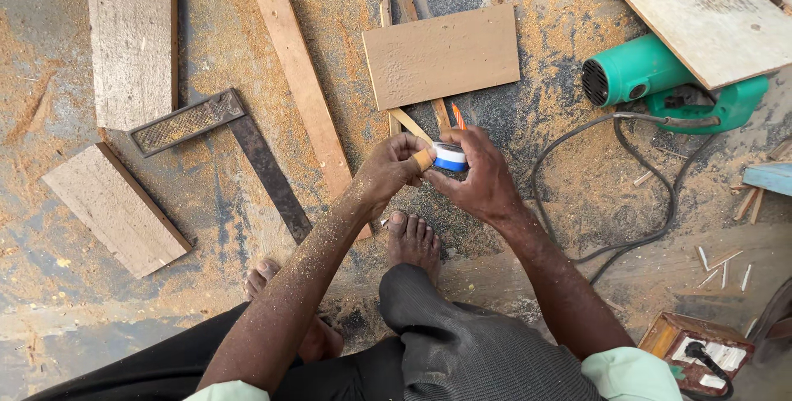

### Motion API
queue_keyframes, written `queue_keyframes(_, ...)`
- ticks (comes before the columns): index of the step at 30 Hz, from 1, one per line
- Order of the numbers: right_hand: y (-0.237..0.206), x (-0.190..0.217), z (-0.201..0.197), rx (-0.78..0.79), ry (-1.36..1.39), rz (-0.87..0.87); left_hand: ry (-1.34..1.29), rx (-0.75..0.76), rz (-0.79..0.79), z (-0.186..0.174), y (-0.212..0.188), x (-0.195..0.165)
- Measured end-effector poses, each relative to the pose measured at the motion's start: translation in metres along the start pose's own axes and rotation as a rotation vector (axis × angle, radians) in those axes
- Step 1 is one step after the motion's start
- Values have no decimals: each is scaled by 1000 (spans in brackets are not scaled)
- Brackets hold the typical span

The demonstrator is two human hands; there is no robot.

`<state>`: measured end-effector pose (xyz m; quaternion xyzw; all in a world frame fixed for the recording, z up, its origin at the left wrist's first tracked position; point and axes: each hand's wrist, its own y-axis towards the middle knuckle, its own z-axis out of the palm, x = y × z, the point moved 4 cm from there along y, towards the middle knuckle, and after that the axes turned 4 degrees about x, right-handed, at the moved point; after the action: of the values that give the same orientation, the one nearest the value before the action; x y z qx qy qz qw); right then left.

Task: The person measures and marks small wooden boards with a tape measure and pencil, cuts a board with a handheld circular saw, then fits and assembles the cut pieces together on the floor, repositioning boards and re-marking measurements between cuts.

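My right hand (pixel 478 174) holds a small white and blue round container (pixel 450 156) in front of me. An orange pencil tip (pixel 458 115) sticks up just behind it. My left hand (pixel 394 166) pinches the container's left side; a tan strip wraps one of its fingertips. Both hands hover above my bare feet (pixel 412 240) on a sawdust-covered floor. Sawdust clings to my left forearm.
A rectangular board (pixel 441 56) lies just beyond my hands, on thin slats. A long plank (pixel 299 71), a metal try square (pixel 239 141) and two grey boards (pixel 132 46) lie left. A green power tool (pixel 660 79) with its cord (pixel 635 195) sits right under a board (pixel 709 13).
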<state>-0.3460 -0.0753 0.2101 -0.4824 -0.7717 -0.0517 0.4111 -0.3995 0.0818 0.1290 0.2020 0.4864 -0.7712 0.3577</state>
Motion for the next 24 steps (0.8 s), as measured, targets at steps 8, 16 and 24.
queue_keyframes(8, -90, 45, 57, 20, 178, -283, -303, 84, -19, -9, -99, 78)
queue_keyframes(16, -15, 17, 60, -41, 4, -4, -84, -289, 75, -90, -85, 40)
queue_keyframes(24, 130, -69, 6, -185, -239, 46, -57, -880, 225, -149, 26, -2)
